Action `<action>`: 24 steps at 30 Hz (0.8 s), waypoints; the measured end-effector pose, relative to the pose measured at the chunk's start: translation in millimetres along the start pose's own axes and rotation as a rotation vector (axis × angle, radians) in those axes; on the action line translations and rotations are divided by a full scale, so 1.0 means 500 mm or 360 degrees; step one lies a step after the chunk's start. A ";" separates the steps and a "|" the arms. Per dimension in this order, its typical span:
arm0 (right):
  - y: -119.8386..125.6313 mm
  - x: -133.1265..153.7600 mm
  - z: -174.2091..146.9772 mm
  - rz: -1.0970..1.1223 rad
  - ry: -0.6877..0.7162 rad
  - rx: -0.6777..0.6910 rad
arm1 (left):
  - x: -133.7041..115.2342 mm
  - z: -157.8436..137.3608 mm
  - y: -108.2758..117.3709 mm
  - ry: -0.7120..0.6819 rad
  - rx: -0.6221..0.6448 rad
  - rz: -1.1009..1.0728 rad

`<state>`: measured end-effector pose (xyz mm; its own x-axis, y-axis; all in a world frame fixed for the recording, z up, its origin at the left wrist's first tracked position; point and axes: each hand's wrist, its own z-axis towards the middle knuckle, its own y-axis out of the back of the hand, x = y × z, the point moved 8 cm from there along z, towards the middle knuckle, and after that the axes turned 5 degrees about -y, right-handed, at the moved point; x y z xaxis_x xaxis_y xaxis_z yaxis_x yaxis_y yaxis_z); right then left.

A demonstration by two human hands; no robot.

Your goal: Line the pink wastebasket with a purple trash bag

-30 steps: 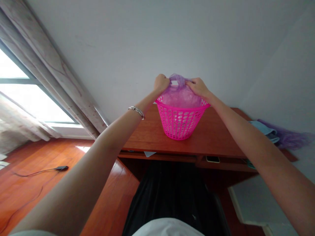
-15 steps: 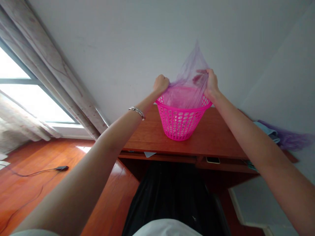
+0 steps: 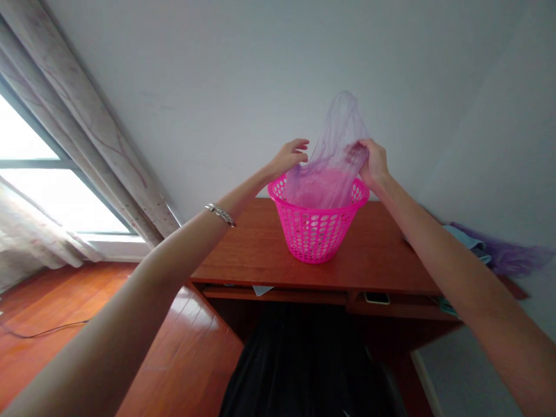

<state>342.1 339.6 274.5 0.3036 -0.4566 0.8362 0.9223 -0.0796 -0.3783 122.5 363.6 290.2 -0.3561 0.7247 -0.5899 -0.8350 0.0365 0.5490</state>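
A bright pink plastic basket (image 3: 315,234) with rows of holes stands upright on the brown wooden desk (image 3: 243,249). Inside it hangs a thin, see-through purple plastic bag (image 3: 341,130), whose upper part rises in a peak above the rim. My right hand (image 3: 374,164) grips the bag's edge over the basket's right side; some of its fingers show through the film. At the left rim, my left hand (image 3: 289,157) has its fingers apart and curved beside the bag, holding nothing.
More purple plastic bags (image 3: 519,255) and a folded light-blue cloth (image 3: 467,240) lie at the desk's right end. A phone (image 3: 377,297) rests on the shelf under the desktop. Curtains (image 3: 93,133) hang by the window at left, and a black cable (image 3: 52,331) runs across the floor.
My left hand has let go of the bag and opened its fingers. The bag's peak has sunk and become rounder. My right hand still holds the bag.
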 end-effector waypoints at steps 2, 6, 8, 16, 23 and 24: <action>-0.008 0.033 -0.005 0.0006 0.0046 0.0074 | -0.064 -0.011 -0.030 -0.0196 0.0268 0.0060; -0.018 0.108 -0.029 -0.0159 0.0100 0.0141 | -0.132 -0.029 -0.046 -0.0320 0.0390 0.0280; -0.013 0.145 -0.048 -0.0212 0.0124 0.0161 | -0.145 -0.029 -0.022 -0.0350 0.0270 0.0289; 0.050 0.243 -0.115 -0.0283 0.0185 0.0250 | -0.111 -0.057 0.134 -0.0151 -0.0287 0.0417; -0.070 0.252 -0.206 -0.0821 0.0544 0.0785 | -0.212 -0.119 0.103 -0.0235 -0.0255 0.0402; -0.096 0.252 -0.229 -0.0963 0.0620 0.0879 | -0.235 -0.133 0.093 -0.0268 -0.0218 0.0424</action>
<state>308.8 184.3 352.3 -0.2798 -0.7505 0.5987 0.9120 -0.0131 0.4099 97.8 234.2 345.8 -0.5044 0.8002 -0.3243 -0.7747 -0.2535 0.5793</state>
